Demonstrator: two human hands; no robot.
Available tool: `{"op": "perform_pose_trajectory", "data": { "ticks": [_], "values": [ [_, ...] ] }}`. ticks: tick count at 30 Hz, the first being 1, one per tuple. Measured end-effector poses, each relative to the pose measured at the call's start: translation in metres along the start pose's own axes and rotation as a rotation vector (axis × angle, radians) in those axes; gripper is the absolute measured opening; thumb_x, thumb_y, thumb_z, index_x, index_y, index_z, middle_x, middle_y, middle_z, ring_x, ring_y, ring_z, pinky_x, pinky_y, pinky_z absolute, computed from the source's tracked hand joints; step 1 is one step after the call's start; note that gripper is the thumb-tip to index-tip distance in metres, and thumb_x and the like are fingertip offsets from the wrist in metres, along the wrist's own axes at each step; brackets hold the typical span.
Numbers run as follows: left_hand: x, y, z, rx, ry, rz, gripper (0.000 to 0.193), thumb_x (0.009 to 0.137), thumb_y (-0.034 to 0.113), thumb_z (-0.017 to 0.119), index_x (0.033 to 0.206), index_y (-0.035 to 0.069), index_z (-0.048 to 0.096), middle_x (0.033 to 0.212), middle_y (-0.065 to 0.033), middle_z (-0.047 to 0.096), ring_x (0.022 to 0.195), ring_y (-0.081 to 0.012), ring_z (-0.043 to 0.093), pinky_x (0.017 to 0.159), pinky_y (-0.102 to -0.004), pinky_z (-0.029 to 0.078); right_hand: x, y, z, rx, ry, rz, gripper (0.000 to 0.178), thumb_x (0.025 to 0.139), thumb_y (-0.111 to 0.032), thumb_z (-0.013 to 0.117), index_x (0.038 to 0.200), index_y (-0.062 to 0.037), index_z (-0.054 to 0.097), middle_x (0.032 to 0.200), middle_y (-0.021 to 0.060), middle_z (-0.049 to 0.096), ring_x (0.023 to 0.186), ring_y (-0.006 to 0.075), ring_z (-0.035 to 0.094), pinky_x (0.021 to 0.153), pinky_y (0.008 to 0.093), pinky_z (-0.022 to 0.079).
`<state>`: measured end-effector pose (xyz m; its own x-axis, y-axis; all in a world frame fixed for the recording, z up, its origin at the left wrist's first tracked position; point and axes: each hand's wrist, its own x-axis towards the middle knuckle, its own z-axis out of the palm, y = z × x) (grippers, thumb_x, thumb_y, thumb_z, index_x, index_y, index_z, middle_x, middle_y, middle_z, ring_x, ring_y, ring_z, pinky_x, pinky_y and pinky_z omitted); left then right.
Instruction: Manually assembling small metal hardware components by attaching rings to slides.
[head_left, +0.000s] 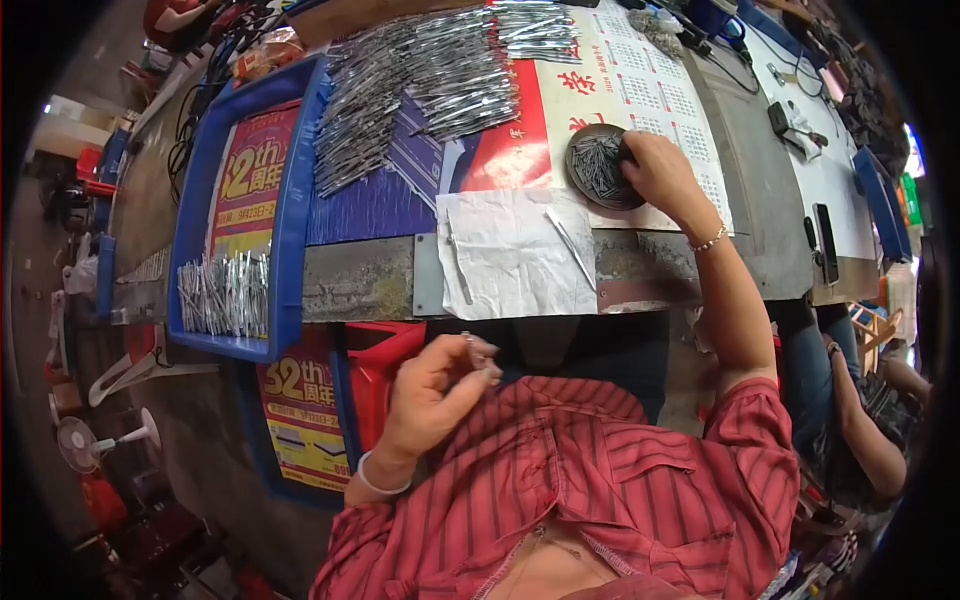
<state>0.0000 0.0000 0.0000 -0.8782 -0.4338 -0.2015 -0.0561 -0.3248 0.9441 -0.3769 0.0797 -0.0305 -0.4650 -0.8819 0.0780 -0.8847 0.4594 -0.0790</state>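
My right hand (pixel 662 178) reaches over the right rim of a round dark dish (pixel 603 204), its fingers curled in; what the fingertips hold is hidden. Small grey nail-like metal pins (pixel 598 165) fill that dish. In front of my body, off the table's near edge, my left hand (pixel 432 392) is pinched, with thumb and fingertips together around something small and shiny that I cannot make out. Between the hands a crumpled white sheet (pixel 515 265) lies at the table's edge. One slim metal rod (pixel 570 248) rests on its right side, another (pixel 459 262) on its left.
Large piles of slim shiny metal rods (pixel 420 85) cover the far left of the table. A blue tray (pixel 290 200) at left holds more upright-lying rods (pixel 225 295) at its near end. A calendar sheet (pixel 645 75) lies under the dish. Another person's arm (pixel 865 430) shows at right.
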Motion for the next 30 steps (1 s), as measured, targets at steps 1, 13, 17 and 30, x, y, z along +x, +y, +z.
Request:
{"op": "perform_pose_trajectory", "data": {
  "ticks": [1,13,17,30],
  "values": [
    [0.004,-0.002,0.008,-0.042,-0.032,0.015,0.022,0.089,-0.002,0.054,0.111,-0.003,0.054,0.094,-0.0047,0.058,0.088,-0.0099,0.059,0.078,-0.0231,0.048,-0.001,0.003,0.0,0.052,0.022,-0.01,0.021,0.081,-0.011,0.059,0.099,-0.0008,0.06,0.09,0.0204,0.064,0.084,0.0246,0.065,0.071,0.0395,0.048],
    [0.029,-0.006,0.031,-0.161,-0.123,0.011,0.029,0.093,0.004,0.052,0.121,-0.003,0.048,0.097,-0.0033,0.057,0.085,-0.0078,0.058,0.075,-0.0211,0.048,-0.016,-0.005,-0.013,1.105,0.034,0.216,0.014,0.088,-0.012,0.058,0.092,0.0016,0.063,0.072,0.0024,0.061,0.064,0.0056,0.054,0.057,0.0204,0.043],
    [0.029,-0.007,0.035,-0.14,-0.053,-0.013,0.029,0.092,0.003,0.054,0.12,-0.003,0.05,0.1,-0.0051,0.058,0.082,-0.0082,0.057,0.072,-0.0207,0.049,-0.043,-0.031,-0.021,1.865,-0.103,0.299,0.012,0.089,-0.013,0.059,0.095,-0.0023,0.06,0.073,0.0001,0.06,0.058,0.0046,0.052,0.056,0.0201,0.045],
    [0.036,-0.018,0.04,0.048,-0.032,0.128,0.015,0.086,0.004,0.061,0.101,-0.001,0.062,0.085,-0.0062,0.061,0.074,-0.0099,0.057,0.066,-0.023,0.045,-0.112,-0.099,-0.052,1.735,-0.494,0.079,0.012,0.085,-0.002,0.058,0.095,0.0027,0.062,0.081,0.0004,0.06,0.066,0.0033,0.049,0.057,0.0173,0.038]
  ]
}}
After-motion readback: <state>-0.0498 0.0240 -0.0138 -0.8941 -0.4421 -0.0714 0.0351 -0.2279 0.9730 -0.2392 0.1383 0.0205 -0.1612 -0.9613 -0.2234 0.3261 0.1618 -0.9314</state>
